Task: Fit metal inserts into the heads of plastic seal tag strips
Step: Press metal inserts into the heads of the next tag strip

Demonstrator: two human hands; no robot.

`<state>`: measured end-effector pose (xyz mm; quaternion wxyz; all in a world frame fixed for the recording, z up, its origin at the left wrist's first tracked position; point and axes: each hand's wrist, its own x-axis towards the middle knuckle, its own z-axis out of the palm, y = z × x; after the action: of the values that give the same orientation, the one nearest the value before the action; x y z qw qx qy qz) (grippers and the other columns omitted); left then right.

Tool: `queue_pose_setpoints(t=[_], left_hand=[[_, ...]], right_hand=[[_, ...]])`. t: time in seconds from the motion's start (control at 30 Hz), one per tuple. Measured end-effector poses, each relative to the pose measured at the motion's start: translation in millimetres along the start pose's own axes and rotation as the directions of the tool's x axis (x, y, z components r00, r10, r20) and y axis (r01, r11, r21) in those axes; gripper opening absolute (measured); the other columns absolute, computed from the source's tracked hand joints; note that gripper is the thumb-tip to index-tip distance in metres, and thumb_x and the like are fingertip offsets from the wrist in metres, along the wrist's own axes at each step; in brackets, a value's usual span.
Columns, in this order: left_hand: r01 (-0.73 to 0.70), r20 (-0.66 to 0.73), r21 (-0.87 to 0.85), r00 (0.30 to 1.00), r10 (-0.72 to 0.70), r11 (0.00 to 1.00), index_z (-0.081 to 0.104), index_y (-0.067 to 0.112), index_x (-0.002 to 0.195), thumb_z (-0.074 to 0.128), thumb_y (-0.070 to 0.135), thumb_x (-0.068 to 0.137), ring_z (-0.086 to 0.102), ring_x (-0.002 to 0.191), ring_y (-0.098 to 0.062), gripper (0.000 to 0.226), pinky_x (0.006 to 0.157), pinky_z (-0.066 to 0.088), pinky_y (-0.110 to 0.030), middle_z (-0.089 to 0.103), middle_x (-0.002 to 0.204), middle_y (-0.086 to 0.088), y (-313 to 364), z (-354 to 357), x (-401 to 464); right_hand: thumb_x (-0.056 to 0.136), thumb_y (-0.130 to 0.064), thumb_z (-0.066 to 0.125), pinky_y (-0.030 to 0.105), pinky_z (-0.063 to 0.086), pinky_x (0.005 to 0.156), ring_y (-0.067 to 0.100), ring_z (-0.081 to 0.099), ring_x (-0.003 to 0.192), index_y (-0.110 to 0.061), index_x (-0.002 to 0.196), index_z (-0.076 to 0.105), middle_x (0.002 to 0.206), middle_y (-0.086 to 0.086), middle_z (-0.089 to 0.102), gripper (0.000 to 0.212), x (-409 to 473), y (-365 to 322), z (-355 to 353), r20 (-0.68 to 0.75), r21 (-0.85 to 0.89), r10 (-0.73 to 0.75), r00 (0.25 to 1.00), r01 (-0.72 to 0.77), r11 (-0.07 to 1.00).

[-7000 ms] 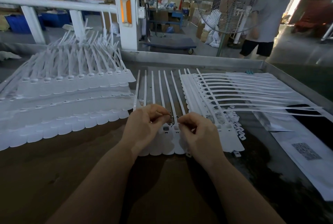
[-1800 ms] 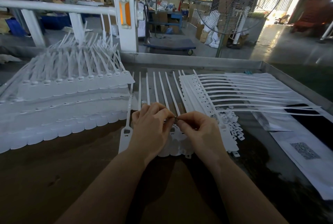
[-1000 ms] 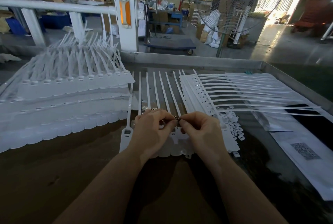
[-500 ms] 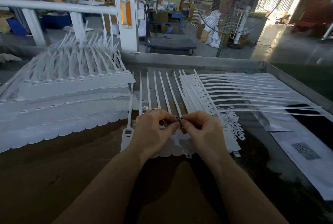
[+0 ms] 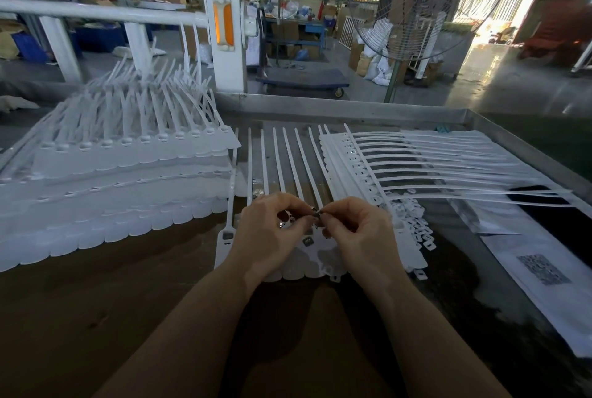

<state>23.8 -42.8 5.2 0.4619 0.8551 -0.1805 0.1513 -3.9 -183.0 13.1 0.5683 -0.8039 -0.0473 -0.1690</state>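
Note:
A joined row of white seal tag strips (image 5: 307,264) lies flat on the table, tails pointing away from me. My left hand (image 5: 267,234) and my right hand (image 5: 358,231) hover just above the row's heads, fingertips meeting. Between those fingertips sits a small metal insert (image 5: 317,213), pinched from both sides. One head below the hands shows a dark insert (image 5: 308,241) seated in it. A single separated strip (image 5: 226,231) lies just left of the row. More loose inserts seem to sit under my left fingers, mostly hidden.
A tall stack of white strip sheets (image 5: 112,166) fills the left of the table. Another sheet (image 5: 416,166) fans out to the right, with small white plastic pieces (image 5: 416,227) beside it. Paper sheets (image 5: 538,269) lie far right. A metal rim (image 5: 352,109) bounds the table's back.
A single strip now lies apart to the left of the row. Both hands stay above the heads, fingertips shifting slightly while working a small insert.

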Motion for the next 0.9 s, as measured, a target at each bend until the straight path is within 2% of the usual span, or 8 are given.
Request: queue_pose_setpoints(t=[0.1, 0.17, 0.27, 0.4, 0.57, 0.83, 0.9], left_hand=[[-0.016, 0.007, 0.001, 1.000, 0.016, 1.000, 0.064, 0.033, 0.079, 0.072, 0.019, 0.079, 0.053, 0.078, 0.001, 0.016, 0.073, 0.042, -0.015, 0.059, 0.076, 0.021, 0.6, 0.1, -0.2], [-0.022, 0.006, 0.012, 1.000, 0.022, 1.000, 0.062, 0.035, 0.079, 0.071, 0.018, 0.079, 0.052, 0.076, 0.003, 0.019, 0.072, 0.040, -0.012, 0.058, 0.075, 0.023, 0.2, 0.0, -0.4], [-0.038, 0.011, 0.042, 0.999, 0.038, 0.998, 0.061, 0.034, 0.079, 0.070, 0.017, 0.080, 0.051, 0.075, 0.004, 0.019, 0.069, 0.036, -0.009, 0.055, 0.074, 0.024, -0.7, -0.3, -0.2], [-0.084, 0.018, 0.069, 0.996, 0.083, 0.994, 0.067, 0.025, 0.083, 0.069, 0.016, 0.081, 0.051, 0.077, 0.001, 0.010, 0.074, 0.040, -0.017, 0.054, 0.076, 0.024, -1.6, 0.2, 1.3], [-0.122, 0.016, 0.099, 0.993, 0.121, 0.988, 0.070, 0.021, 0.087, 0.069, 0.016, 0.081, 0.049, 0.078, 0.007, 0.008, 0.072, 0.035, -0.008, 0.052, 0.076, 0.027, -1.9, -0.4, 1.4], [-0.075, 0.016, 0.093, 0.997, 0.074, 0.993, 0.072, 0.021, 0.091, 0.067, 0.017, 0.082, 0.051, 0.082, 0.001, 0.011, 0.075, 0.038, -0.011, 0.054, 0.077, 0.025, -1.9, 0.7, 1.8], [-0.065, 0.013, 0.088, 0.998, 0.064, 0.994, 0.072, 0.020, 0.089, 0.068, 0.019, 0.082, 0.052, 0.080, 0.002, 0.009, 0.072, 0.036, -0.007, 0.054, 0.075, 0.025, -1.5, 0.9, 2.0]], right_hand=[[0.083, -0.002, 0.063, 0.012, 0.048, 0.063, 0.006, 0.062, 0.066, -0.007, 0.083, 0.068, 0.073, 0.003, 0.067, 0.007, -0.3, 0.4, -0.1, 0.022, -0.004, -0.013, 1.000, 0.013, 1.000], [0.083, -0.002, 0.063, 0.012, 0.048, 0.063, 0.006, 0.061, 0.067, -0.007, 0.083, 0.069, 0.073, 0.003, 0.067, 0.007, -0.7, 0.6, -0.1, 0.029, -0.007, -0.022, 0.999, 0.022, 1.000], [0.084, -0.004, 0.063, 0.011, 0.048, 0.064, 0.004, 0.062, 0.068, -0.012, 0.082, 0.069, 0.073, 0.000, 0.068, 0.009, -1.2, 0.0, -0.5, 0.034, 0.027, -0.012, 0.999, 0.011, 1.000], [0.084, -0.006, 0.064, 0.012, 0.049, 0.064, 0.006, 0.065, 0.070, -0.018, 0.080, 0.068, 0.073, 0.000, 0.070, 0.013, 0.0, 0.8, -2.4, 0.015, 0.102, 0.041, 0.999, -0.042, 0.994], [0.081, -0.006, 0.068, 0.013, 0.050, 0.065, 0.008, 0.066, 0.072, -0.018, 0.081, 0.069, 0.074, -0.002, 0.071, 0.012, 0.6, 0.1, -4.5, 0.030, 0.169, 0.088, 0.996, -0.092, 0.981], [0.077, -0.003, 0.070, 0.010, 0.049, 0.064, 0.004, 0.067, 0.072, -0.019, 0.079, 0.068, 0.075, -0.004, 0.071, 0.017, 0.0, 1.6, -5.8, 0.023, 0.179, 0.111, 0.994, -0.113, 0.977], [0.077, -0.002, 0.071, 0.011, 0.050, 0.065, 0.004, 0.067, 0.073, -0.019, 0.079, 0.068, 0.074, -0.002, 0.071, 0.017, 0.4, 1.7, -4.5, 0.022, 0.154, 0.103, 0.994, -0.105, 0.983]])
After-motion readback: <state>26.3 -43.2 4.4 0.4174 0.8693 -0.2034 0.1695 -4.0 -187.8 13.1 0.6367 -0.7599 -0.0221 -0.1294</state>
